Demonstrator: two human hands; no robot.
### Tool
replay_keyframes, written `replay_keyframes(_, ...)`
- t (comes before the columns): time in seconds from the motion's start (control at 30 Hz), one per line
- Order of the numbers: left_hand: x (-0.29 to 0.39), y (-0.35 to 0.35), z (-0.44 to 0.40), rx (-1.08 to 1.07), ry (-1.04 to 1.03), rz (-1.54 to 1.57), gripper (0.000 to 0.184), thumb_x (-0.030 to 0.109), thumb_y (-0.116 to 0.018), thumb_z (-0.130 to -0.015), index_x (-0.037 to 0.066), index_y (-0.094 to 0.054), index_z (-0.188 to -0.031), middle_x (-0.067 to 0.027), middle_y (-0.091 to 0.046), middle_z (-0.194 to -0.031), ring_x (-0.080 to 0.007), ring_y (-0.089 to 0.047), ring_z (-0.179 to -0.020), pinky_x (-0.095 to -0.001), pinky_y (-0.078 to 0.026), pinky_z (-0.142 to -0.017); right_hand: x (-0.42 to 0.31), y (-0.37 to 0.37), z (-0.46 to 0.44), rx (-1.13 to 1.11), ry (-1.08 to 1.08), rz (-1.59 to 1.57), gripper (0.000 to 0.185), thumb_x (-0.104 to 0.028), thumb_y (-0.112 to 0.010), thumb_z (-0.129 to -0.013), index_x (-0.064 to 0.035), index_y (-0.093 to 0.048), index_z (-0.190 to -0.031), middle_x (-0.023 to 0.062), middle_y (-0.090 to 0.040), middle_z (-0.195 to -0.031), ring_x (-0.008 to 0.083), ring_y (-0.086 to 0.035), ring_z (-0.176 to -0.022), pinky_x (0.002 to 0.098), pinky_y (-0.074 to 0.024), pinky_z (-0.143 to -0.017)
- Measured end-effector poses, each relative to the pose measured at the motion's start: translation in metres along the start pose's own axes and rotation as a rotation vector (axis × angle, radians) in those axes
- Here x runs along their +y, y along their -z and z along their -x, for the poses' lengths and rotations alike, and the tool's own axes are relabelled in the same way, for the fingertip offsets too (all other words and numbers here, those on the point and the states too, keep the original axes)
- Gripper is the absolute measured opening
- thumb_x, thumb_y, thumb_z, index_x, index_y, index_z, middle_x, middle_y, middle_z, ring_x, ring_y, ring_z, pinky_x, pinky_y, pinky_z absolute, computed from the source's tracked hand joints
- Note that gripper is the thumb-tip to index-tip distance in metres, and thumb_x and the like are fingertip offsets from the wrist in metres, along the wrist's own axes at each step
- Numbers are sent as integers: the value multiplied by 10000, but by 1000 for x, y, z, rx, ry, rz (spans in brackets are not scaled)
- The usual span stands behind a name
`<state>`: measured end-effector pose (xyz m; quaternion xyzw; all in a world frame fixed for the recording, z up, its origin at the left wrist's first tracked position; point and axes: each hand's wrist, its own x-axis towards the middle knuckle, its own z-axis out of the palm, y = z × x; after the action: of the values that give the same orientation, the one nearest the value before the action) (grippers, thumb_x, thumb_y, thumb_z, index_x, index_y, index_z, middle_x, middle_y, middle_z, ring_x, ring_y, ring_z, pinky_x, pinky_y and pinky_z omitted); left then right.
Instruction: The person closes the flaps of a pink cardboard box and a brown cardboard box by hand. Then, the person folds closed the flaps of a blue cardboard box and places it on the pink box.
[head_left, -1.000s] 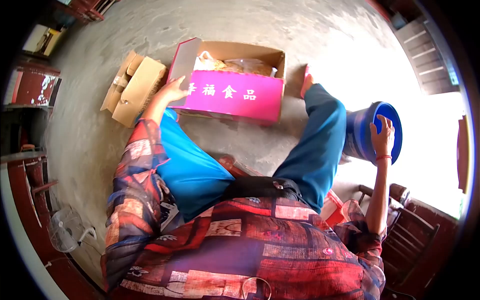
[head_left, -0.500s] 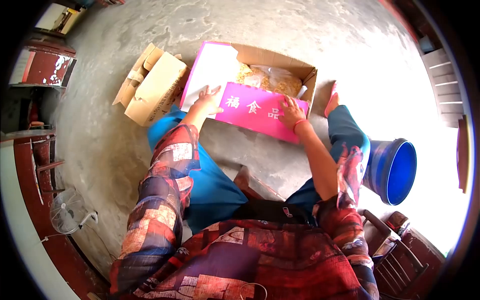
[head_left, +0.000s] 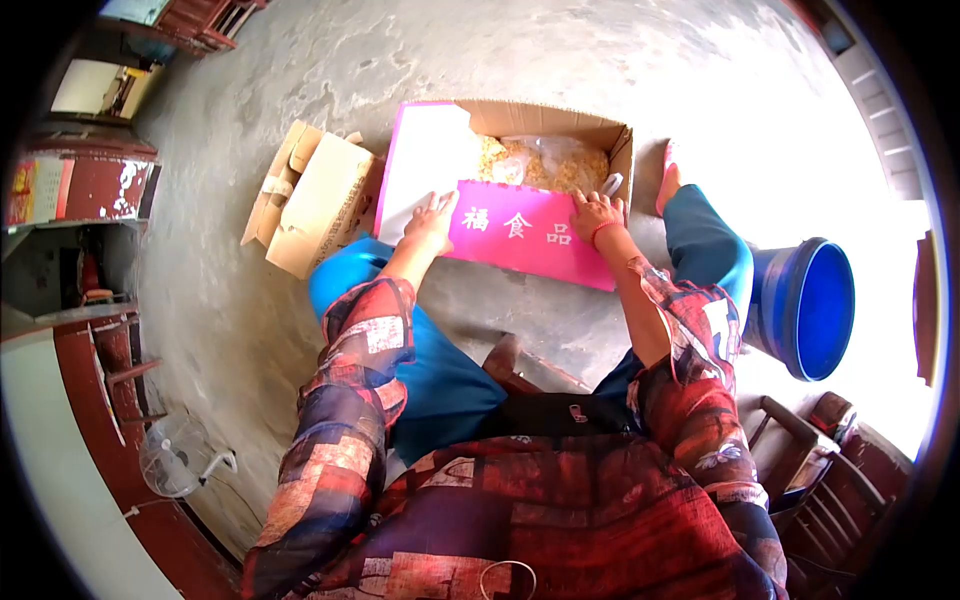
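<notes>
Head view: the pink box is set on the floor between the feet, bagged food inside. Its near side is touched by the spread left hand and right hand, apart; if pressed unevenly, the cardboard could be buckled.

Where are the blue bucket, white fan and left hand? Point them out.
Blue bucket (head_left: 774, 300): head view, outer side.
White fan (head_left: 172, 462): head view, round grille.
Left hand (head_left: 428, 229): head view, back of hand.

Pink box panel with white characters; blue bucket; red, navy and cream patchwork-patterned shirt.
</notes>
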<state>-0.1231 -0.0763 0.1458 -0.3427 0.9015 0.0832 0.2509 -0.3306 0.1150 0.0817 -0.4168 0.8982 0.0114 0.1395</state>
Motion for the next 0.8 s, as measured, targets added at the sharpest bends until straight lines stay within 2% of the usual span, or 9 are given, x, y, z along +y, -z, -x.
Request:
replay_keyframes(0.03,0,5,3,-28,-32,21,957,189,-679,-661,281,-68,-1392,-119,-126,-1446,-365,-373,-1204,-390,-394,-956,1,1,2,7,-14,-7,495,-346,-442,-815,-183,-381,-1278,84,-485,-1197,252,-419,-1165,482,-256,-960)
replay_keyframes(0.07,0,7,8,18,-67,26,912,203,-668,-674,247,-100,-1387,-156,-265,-1388,-344,-431,-1158,-377,-404,-940,2,1,7,-30,-38,-4,494,-338,-444,-807,-182,-387,-1272,85,-484,-1201,256,-417,-1167,486,-254,-959)
replay_keyframes(0.1,-2,8,9,21,-73,21,912,203,-668,-674,247,-100,-1387,-156,-265,-1388,-344,-431,-1158,-377,-404,-940,3,1,12,-70,-61,2,493,-331,-446,-800,-180,-394,-1266,86,-483,-1204,260,-415,-1170,491,-252,-958)
replay_keyframes(0.2,9,-5,5,75,-264,131,790,211,-651,-693,185,-214,-1351,-193,-459,-1203,-324,-470,-1107,-384,-410,-911,26,-12,24,-102,-96,51,486,-326,-445,-788,-183,-406,-1251,100,-477,-1212,289,-422,-1164,520,-282,-937)
replay_keyframes(0.4,13,-22,1,-13,-270,87,813,218,-671,-692,218,-212,-1364,-196,-248,-1372,-365,-353,-1212,-430,-369,-962,18,-6,44,-234,-222,-37,402,-339,-442,-787,-171,-488,-1149,138,-492,-1189,335,-466,-1112,538,-341,-906)
replay_keyframes(0.57,5,-49,-1,22,-273,88,863,264,-696,-684,288,-180,-1375,-152,-72,-1439,-387,-163,-1299,-506,-319,-982,46,-31,39,183,-73,-255,293,-291,-508,-786,-131,-552,-1028,156,-519,-1069,366,-502,-991,452,-402,-861)
replay_keyframes(0.63,1,-41,-6,61,-260,53,877,309,-708,-669,287,-186,-1373,-117,-66,-1447,-377,-147,-1305,-526,-312,-978,51,-29,32,650,-81,-442,230,-169,-539,-773,-113,-547,-996,164,-515,-1038,360,-486,-950,416,-411,-822)
replay_keyframes(0.7,16,-40,-8,40,-244,24,893,359,-711,-658,281,-185,-1374,-98,-75,-1450,-388,-137,-1304,-549,-304,-971,77,-29,35,759,-284,-552,248,-136,-529,-741,-125,-559,-987,152,-530,-993,343,-494,-934,430,-418,-807)
replay_keyframes(0.8,34,-46,-9,123,-155,73,945,418,-711,-640,188,-170,-1380,-158,-119,-1430,-437,-114,-1288,-505,-236,-1024,121,-56,35,927,-487,-714,292,-132,-503,-792,-76,-540,-1077,170,-531,-1037,338,-518,-940,387,-403,-857)
